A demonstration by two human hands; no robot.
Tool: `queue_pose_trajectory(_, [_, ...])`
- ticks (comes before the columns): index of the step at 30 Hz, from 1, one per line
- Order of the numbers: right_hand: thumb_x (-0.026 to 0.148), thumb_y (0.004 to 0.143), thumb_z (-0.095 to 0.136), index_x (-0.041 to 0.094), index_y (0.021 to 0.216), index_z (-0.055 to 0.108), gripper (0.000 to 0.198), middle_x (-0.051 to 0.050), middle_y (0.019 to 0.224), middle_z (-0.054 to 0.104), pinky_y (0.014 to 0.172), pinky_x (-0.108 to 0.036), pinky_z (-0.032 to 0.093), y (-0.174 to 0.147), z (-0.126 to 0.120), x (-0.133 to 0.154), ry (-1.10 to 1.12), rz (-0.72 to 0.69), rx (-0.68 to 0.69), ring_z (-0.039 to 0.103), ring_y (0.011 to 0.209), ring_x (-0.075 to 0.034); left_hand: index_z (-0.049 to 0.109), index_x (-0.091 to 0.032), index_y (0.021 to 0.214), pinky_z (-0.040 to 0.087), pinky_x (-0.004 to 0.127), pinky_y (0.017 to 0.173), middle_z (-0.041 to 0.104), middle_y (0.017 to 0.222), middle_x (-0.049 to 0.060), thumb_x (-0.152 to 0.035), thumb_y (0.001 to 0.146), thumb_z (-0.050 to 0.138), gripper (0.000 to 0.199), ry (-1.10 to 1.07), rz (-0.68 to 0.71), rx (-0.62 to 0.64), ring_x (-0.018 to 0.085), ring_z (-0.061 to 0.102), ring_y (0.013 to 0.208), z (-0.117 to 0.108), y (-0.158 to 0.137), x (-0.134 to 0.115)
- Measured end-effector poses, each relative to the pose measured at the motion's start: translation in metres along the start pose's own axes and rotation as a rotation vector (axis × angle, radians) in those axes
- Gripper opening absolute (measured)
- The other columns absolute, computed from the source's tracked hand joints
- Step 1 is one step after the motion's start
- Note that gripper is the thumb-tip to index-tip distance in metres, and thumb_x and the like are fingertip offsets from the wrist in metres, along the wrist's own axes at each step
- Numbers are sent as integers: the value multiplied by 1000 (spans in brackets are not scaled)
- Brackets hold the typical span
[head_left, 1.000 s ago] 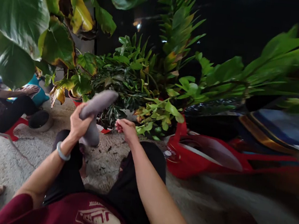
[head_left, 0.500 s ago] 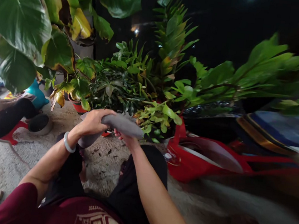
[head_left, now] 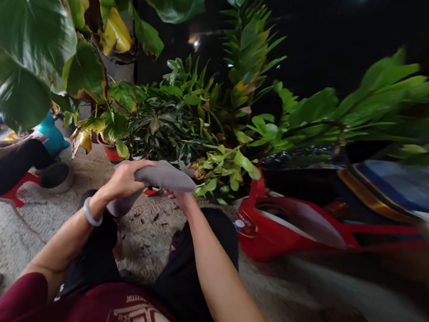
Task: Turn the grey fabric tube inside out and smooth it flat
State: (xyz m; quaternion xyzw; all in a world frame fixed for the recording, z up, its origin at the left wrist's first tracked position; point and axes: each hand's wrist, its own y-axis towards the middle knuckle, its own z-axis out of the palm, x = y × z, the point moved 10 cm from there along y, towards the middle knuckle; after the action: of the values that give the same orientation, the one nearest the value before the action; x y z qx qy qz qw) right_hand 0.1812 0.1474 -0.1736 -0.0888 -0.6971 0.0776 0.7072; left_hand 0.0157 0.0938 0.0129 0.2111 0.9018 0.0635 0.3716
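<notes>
One grey object (head_left: 166, 174) is clasped by the left hand (head_left: 128, 178), fingers of the right hand (head_left: 183, 199) too hidden to tell.

The left hand (head_left: 129, 177), a pale bangle (head_left: 92, 213) at its wrist, grips a grey fabric piece (head_left: 168, 176) — its end partly covering the right hand (head_left: 184, 199) — near leafy plants (head_left: 190, 99).

The held object (head_left: 168, 175) is plain mauve-grey. Near, the shirt (head_left: 85, 306) is maroon with cream printing, the trousers (head_left: 178, 276) black, the bracelet (head_left: 91, 212) pale grey. At far left, large leaves (head_left: 29, 21) are green (one leaf (head_left: 116, 33) is bright yellow, blotched brown). The bag (head_left: 267, 239) at right is red, whitish inside.
</notes>
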Motion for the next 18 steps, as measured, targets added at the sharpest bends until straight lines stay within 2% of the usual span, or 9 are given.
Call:
queue_pose_trajectory(2, [37, 75, 73, 18, 65, 64, 24, -3, 57, 68, 38, -18, 35, 0, -1, -3, 18, 42, -9, 58, 45, -11, 68, -22, 128, 52, 39, 106, 73, 127, 3, -12, 75, 74, 54, -40, -35, -221, 26, 68, 115, -49, 2, 10])
queue_pose_trajectory(4, [38, 73, 75, 18, 64, 64, 25, -2, 58, 68, 38, -17, 35, -1, -1, -5, 36, 78, -19, 59, 46, -11, 67, -19, 130, 50, 42, 108, 72, 127, 4, -12, 77, 74, 54, 30, -111, -462, 27, 66, 116, -94, 7, 27])
queue_pose_trajectory(6, [39, 73, 75, 18, 64, 65, 25, -2, 59, 68, 39, -17, 36, -4, -1, -5, 46, 94, -29, 59, 47, -11, 65, -17, 132, 48, 48, 108, 72, 126, 6, -14, 77, 74, 56, 144, -239, -574, 30, 66, 115, -113, 10, 51])
queue_pose_trajectory(8, [39, 72, 76, 18, 64, 65, 25, -2, 59, 69, 39, -17, 37, -6, -1, -5, 53, 100, -36, 60, 47, -11, 65, -16, 133, 48, 53, 107, 72, 126, 9, -15, 76, 76, 57, 198, -356, -510, 33, 66, 116, -97, 5, 76])
queue_pose_trajectory(10, [40, 72, 75, 18, 64, 66, 25, -2, 59, 69, 39, -18, 37, -7, -2, -5, 57, 99, -42, 61, 48, -12, 68, -19, 129, 50, 53, 106, 72, 127, 11, -13, 73, 77, 57, 161, -390, -359, 34, 67, 116, -59, -14, 90])
queue_pose_trajectory(12, [40, 71, 75, 18, 63, 66, 25, -1, 55, 66, 39, -19, 36, -5, -3, -5, 54, 95, -48, 60, 47, -13, 71, -21, 124, 52, 49, 106, 74, 125, 8, -12, 70, 77, 55, 70, -342, -225, 32, 69, 115, -18, -40, 87])
queue_pose_trajectory(14, [39, 69, 75, 18, 60, 64, 25, 1, 49, 62, 39, -19, 36, -3, -3, -5, 48, 92, -49, 57, 45, -13, 72, -23, 121, 54, 44, 105, 75, 121, 5, -12, 70, 75, 52, -22, -272, -173, 28, 71, 112, 2, -59, 71])
queue_pose_trajectory(16, [37, 68, 75, 18, 59, 63, 24, 2, 49, 61, 38, -19, 36, -2, -2, -5, 50, 93, -39, 55, 44, -12, 71, -23, 122, 54, 41, 104, 76, 120, 3, -13, 72, 73, 51, -70, -197, -238, 26, 71, 112, -6, -58, 49])
queue_pose_trajectory(18, [37, 67, 75, 18, 61, 64, 23, 0, 54, 65, 39, -19, 36, -2, 2, -4, 61, 89, -22, 56, 45, -11, 69, -22, 126, 53, 40, 107, 74, 124, 4, -14, 74, 72, 52, -56, -125, -390, 25, 69, 116, -34, -37, 26])
